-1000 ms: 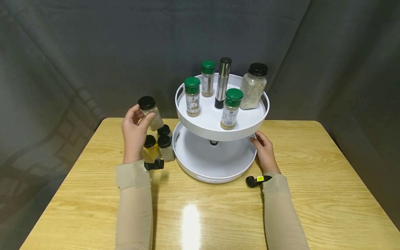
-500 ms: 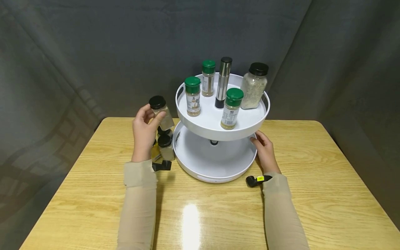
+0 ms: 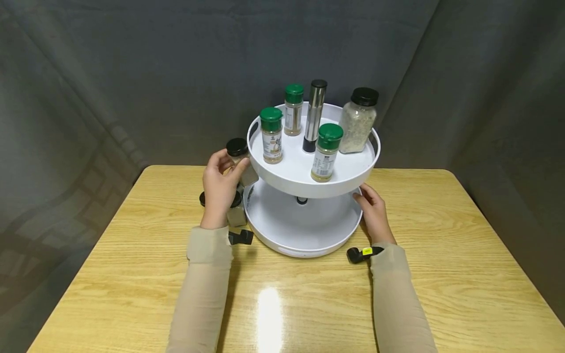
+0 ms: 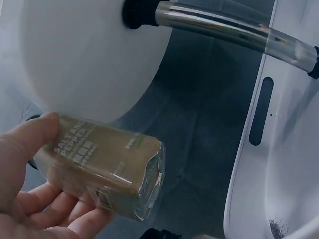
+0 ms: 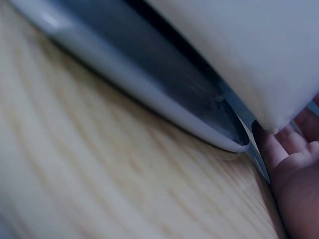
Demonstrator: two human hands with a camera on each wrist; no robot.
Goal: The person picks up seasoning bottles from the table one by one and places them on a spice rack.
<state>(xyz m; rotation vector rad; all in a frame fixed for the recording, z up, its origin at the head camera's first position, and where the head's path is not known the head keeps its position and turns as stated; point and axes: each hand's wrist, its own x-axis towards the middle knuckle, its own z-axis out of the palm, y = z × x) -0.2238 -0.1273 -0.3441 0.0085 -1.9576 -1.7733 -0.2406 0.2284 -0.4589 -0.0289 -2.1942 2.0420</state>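
My left hand (image 3: 219,189) pinches a square seasoning jar (image 4: 107,157) with a black lid, its label reading "salt and pepper". The jar leans, raised at the left side of a white two-tier turntable, its lid beside the upper tray (image 3: 304,189). In the left wrist view my thumb lies on the label and the fingers curl underneath. My right hand (image 3: 375,213) grips the right rim of the lower tray (image 3: 300,230), thumb at the edge, fingers partly hidden. That tray holds no jars, only some dark specks at its left.
On the upper tray stand several green-capped shakers (image 3: 324,157), a steel post (image 3: 314,115) and a large black-lidded jar (image 3: 358,125). Below my left hand, small black-lidded jars (image 3: 237,215) stand on the wooden table (image 3: 318,304), partly covered. A grey curtain (image 3: 176,73) hangs behind.
My left hand has carried the jar rightward, from beyond the small jars to the turntable's left edge. My right hand has stayed at the lower rim.
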